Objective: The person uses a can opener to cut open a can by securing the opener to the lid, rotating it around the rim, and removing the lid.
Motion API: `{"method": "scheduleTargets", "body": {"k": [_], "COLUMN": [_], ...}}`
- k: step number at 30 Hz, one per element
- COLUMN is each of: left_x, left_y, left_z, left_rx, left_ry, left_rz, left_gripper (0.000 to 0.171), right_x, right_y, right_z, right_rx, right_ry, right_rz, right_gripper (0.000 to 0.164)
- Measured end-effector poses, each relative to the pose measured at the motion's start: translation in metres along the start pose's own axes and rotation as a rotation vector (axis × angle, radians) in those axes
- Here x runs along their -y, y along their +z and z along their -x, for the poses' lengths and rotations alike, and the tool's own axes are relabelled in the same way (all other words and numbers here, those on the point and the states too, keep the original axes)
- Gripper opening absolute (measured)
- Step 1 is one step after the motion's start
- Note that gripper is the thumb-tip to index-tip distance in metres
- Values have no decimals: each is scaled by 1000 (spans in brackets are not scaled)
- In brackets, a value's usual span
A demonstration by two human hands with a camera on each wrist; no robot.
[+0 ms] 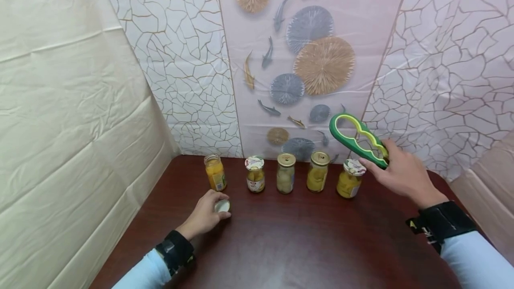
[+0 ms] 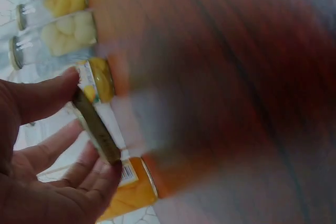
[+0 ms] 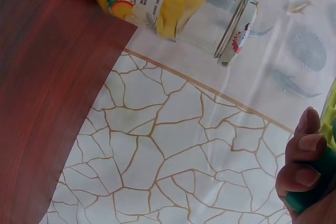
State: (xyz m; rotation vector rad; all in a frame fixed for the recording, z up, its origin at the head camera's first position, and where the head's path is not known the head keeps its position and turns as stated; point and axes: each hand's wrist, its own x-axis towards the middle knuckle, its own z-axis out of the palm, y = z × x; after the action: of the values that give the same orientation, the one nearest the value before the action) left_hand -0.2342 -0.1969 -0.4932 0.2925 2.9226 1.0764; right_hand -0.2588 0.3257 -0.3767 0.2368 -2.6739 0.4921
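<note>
My left hand (image 1: 206,213) pinches a jar lid (image 1: 222,206) between thumb and fingertips, its pale inner side turned up. In the left wrist view the lid (image 2: 97,124) is seen edge-on. Just beyond that hand stands an uncapped jar of orange fruit (image 1: 216,174). My right hand (image 1: 405,173) grips one end of a green jar opener (image 1: 359,139) with wavy yellow-green inner edges, held up in the air. Below and left of this hand is a jar of yellow fruit (image 1: 348,184) with a patterned white lid; only part of the opener shows in the right wrist view.
Between the hands, a row of lidded jars stands along the table's back: a labelled jar (image 1: 255,175), a jar of pale fruit (image 1: 285,177) and a gold-lidded yellow jar (image 1: 317,175). Patterned cloth (image 1: 192,79) hangs behind the dark red table (image 1: 289,244); cream cloth (image 1: 72,146) hangs at left.
</note>
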Motion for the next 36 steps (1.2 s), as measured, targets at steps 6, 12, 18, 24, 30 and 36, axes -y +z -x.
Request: {"method": "scheduleTargets", "body": {"k": [6,12,18,24,30,36], "left_x": [6,12,18,19,17,18], "left_y": [-1,-6,-9,-11,-13,-14], "left_z": [-10,-16,-19,-22,-23,-21], "left_rx": [56,103,134,180,192,204], "left_ry": [-67,-99,-85,-110,-115,-107], "left_rz": [-130,-216,-223,-196,-180,-189], "left_gripper": [41,40,40,39,40,43], "right_x": [0,0,0,2,3,5], "right_y": [2,3,5,7,8,12], "right_z": [0,1,1,1,1,1], "right_rx": [-15,0,7,20,20,18], "right_ry": [-24,-9,-12,-13,-13,-22], "right_rz": [31,29,14,26,20,23], "right_gripper": [69,70,70,73,70,72]}}
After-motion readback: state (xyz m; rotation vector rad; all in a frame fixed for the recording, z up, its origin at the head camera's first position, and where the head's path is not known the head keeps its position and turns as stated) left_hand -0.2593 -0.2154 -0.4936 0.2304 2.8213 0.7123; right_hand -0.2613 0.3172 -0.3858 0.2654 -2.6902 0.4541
